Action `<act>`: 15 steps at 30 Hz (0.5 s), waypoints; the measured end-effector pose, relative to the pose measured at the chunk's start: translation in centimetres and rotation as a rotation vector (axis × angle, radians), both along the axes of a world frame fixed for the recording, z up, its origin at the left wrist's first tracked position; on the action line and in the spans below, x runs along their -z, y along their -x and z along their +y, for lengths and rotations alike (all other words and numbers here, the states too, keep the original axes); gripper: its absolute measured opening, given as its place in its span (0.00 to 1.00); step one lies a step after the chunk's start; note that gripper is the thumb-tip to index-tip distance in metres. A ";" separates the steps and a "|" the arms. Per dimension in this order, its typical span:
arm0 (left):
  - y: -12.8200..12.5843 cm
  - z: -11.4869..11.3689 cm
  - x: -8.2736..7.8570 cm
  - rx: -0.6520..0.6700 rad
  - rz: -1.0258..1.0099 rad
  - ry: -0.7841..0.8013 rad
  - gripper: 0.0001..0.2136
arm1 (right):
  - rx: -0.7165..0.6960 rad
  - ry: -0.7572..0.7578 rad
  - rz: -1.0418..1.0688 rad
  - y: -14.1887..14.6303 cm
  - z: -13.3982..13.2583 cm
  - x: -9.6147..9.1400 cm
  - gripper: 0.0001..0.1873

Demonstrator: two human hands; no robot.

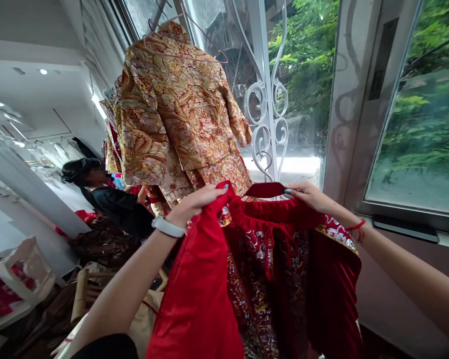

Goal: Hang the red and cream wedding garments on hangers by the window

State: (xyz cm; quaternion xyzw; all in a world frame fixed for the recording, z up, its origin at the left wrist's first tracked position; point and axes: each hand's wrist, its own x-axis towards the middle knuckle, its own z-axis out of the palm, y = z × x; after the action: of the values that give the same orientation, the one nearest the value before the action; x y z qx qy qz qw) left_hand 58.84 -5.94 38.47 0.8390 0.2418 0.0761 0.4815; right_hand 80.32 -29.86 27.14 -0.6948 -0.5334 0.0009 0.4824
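Two hands hold one red garment, with one dark hanger at its neck. The left hand (200, 201) is closed on the garment (252, 271) at a shoulder, where the cloth is brighter red; the right hand (310, 195) pinches the other side of the neckline, beside the end of the hanger (265, 190). One white band (168, 228) circles the left wrist and one red cord (355, 227) the right.

The hanger's bar sits at the neck opening, between the hands, its hook rising above them. Far left of the grip and lower, red cloth (3, 299) lies in or against a white object (28, 267); which cannot be told.

The garment hangs below the grip, neck upward, its long axis running down past the picture's edge; two ties dangle at its front. Above the grip hangs a gold jacket (194, 104). Left of the grip, one other person (114, 202) in black leans over.
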 end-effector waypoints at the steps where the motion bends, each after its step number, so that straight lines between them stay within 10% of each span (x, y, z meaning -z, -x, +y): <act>1: -0.6 -1.3 1.0 0.018 -0.055 -0.025 0.14 | -0.006 0.004 0.015 0.3 0.1 0.0 0.31; 10: -0.3 -7.6 11.3 -0.102 -0.164 -0.640 0.11 | -0.023 -0.072 0.101 1.5 0.9 0.2 0.28; 15: -0.6 -5.5 11.0 -0.074 -0.374 -0.908 0.10 | -0.012 -0.090 0.108 0.7 1.7 0.9 0.26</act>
State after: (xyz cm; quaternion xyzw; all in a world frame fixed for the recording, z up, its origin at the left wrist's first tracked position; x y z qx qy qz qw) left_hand 59.45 -11.45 27.49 0.9270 0.1232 0.3401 0.0993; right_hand 79.62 -28.18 26.25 -0.6682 -0.5103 0.0173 0.5411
